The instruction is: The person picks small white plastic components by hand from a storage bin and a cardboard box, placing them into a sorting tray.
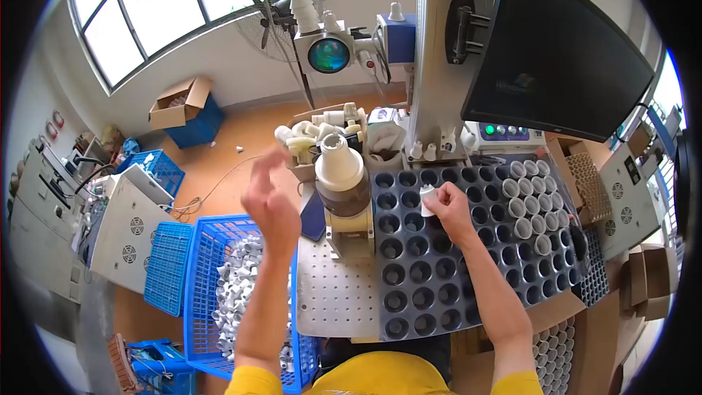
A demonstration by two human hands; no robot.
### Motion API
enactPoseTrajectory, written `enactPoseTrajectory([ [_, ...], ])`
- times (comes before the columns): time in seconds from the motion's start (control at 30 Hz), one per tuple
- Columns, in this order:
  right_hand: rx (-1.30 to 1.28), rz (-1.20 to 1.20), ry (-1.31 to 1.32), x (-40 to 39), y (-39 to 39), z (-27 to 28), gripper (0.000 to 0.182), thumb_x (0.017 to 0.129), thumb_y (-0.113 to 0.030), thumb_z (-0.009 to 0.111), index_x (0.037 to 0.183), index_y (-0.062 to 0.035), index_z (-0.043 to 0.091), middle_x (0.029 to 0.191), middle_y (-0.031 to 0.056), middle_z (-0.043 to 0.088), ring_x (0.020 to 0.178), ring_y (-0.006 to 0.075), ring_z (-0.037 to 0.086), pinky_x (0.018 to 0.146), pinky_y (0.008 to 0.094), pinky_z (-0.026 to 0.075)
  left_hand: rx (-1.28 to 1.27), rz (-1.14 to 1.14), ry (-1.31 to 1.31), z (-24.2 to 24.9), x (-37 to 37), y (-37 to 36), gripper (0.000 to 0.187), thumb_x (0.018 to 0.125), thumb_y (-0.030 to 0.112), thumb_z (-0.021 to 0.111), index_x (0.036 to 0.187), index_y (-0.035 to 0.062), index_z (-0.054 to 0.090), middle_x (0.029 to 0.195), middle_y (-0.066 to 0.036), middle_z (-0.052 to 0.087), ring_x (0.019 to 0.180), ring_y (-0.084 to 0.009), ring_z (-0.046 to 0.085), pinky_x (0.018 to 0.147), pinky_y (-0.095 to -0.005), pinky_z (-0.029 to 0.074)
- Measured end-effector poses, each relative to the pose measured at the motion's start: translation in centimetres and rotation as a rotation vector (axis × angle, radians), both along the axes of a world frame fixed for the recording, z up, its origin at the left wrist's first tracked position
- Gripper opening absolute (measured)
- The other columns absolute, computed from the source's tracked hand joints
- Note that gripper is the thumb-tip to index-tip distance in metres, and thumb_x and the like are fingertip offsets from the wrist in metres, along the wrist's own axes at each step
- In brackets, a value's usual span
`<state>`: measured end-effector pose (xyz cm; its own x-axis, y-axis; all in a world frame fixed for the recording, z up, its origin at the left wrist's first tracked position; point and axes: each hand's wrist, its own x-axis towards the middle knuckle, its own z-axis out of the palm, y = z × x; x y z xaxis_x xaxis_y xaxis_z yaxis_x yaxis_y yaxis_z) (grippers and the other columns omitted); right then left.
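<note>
My right hand (451, 210) grips a small white plastic fitting (426, 202) above the black tray of round cups (420, 271). My left hand (270, 194) is raised, slightly blurred, with fingers half curled and apart and nothing visible in them. It is left of a cream cone-shaped fixture (341, 164) on a round dark base, apart from it. Below the left forearm stands a blue plastic basket (191, 292) holding many white pipe fittings (238, 278). Several white fittings (528, 189) sit in cups at the tray's right side.
A lens head (328, 55) on a machine arm hangs behind the fixture. A monitor (563, 51) overhangs the tray's far right. A perforated metal plate (336, 292) lies between basket and tray. A box of mixed fittings (307, 132) stands behind the fixture.
</note>
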<state>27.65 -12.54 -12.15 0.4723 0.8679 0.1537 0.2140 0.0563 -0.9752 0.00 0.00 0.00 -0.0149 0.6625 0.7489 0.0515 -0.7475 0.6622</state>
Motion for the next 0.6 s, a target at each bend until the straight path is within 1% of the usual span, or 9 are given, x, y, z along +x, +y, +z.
enactPoseTrajectory([
  [0.07,0.14,-0.049,0.082,-0.1,1.5,1.4,0.032,0.081,-0.014,0.073,0.071,-0.0083,0.043,0.07,-0.0039,0.042,0.067,0.0059,0.04,0.061,0.0236,0.039,0.04,-0.134,0.186,3.6,2.0,0.9,0.043,0.073,0.01,0.032,0.094,-0.0053,0.066,0.099,-0.021,0.068,0.103,-0.02,0.06,0.094,-0.0294,0.043],
  [0.17,0.387,0.073,0.203,-4.8,2.2,9.3,0.035,0.083,-0.008,0.072,0.07,-0.0091,0.04,0.07,-0.0048,0.042,0.065,0.0047,0.039,0.059,0.0223,0.037,-0.227,-0.51,0.272,4.3,3.4,1.2,0.031,0.071,0.012,0.035,0.071,-0.0039,0.062,0.076,-0.013,0.066,0.078,-0.019,0.06,0.075,-0.0275,0.047],
  [0.2,0.482,0.136,0.244,-6.8,2.8,11.4,0.035,0.085,-0.007,0.071,0.07,-0.0088,0.039,0.07,-0.0046,0.042,0.065,0.0045,0.039,0.059,0.0224,0.038,-0.122,-0.35,0.244,5.5,3.7,-0.1,0.029,0.07,0.016,0.036,0.057,-0.0012,0.056,0.06,-0.008,0.059,0.06,-0.0168,0.055,0.06,-0.0276,0.044],
  [0.27,0.536,0.188,0.082,-9.0,4.1,13.3,0.034,0.085,-0.009,0.073,0.073,-0.0077,0.041,0.071,-0.0027,0.043,0.067,0.0066,0.042,0.063,0.0246,0.042,0.069,-0.309,0.196,6.5,1.5,-0.9,0.028,0.062,0.009,0.036,0.056,-0.0019,0.061,0.054,-0.006,0.056,0.052,-0.0133,0.052,0.057,-0.0237,0.042],
  [0.33,0.563,0.228,0.057,-11.5,5.6,13.0,0.034,0.083,-0.009,0.075,0.076,-0.005,0.043,0.089,0.0052,0.061,0.084,0.0103,0.05,0.076,0.0286,0.045,0.049,-0.131,0.144,6.0,-2.1,-1.9,0.029,0.059,0.013,0.036,0.057,-0.0016,0.061,0.055,-0.005,0.057,0.051,-0.0118,0.052,0.053,-0.0223,0.041],
  [0.37,0.565,0.276,0.065,-12.2,6.5,11.8,0.033,0.083,-0.009,0.076,0.078,-0.0053,0.044,0.1,0.0091,0.067,0.088,0.0107,0.053,0.078,0.0286,0.046,-0.013,-0.05,0.04,4.7,-3.8,-2.2,0.03,0.059,0.014,0.036,0.058,-0.0022,0.061,0.055,-0.005,0.056,0.051,-0.0115,0.051,0.052,-0.0228,0.041],
  [0.5,0.466,0.243,-0.08,-13.4,6.7,11.6,0.024,0.084,-0.012,0.075,0.088,-0.004,0.053,0.084,0.0044,0.063,0.074,0.0107,0.053,0.066,0.03,0.046,-0.137,0.286,0.228,-7.0,-14.9,-0.2,0.024,0.067,0.014,0.043,0.062,0.0019,0.064,0.059,-0.006,0.06,0.05,-0.0152,0.052,0.051,-0.0289,0.038],
  [0.53,0.425,0.213,-0.1,-13.0,6.5,11.6,0.023,0.084,-0.013,0.074,0.091,-0.0036,0.054,0.08,0.0038,0.062,0.07,0.0111,0.053,0.063,0.0304,0.046,0.393,0.688,0.751,-13.0,-20.1,2.1,0.009,0.065,0.011,0.058,0.058,0.0052,0.06,0.064,-0.006,0.062,0.049,-0.0216,0.052,0.048,-0.0353,0.035],
  [0.6,0.529,0.116,-0.203,-12.8,6.2,10.8,0.025,0.082,-0.017,0.073,0.095,-0.0029,0.056,0.079,0.0102,0.061,0.068,0.0213,0.058,0.064,0.0344,0.048,0.072,0.606,0.763,-22.3,-28.4,4.0,0.013,0.072,0.015,0.057,0.065,0.0078,0.064,0.073,-0.005,0.066,0.062,-0.0241,0.058,0.057,-0.0375,0.038],
])
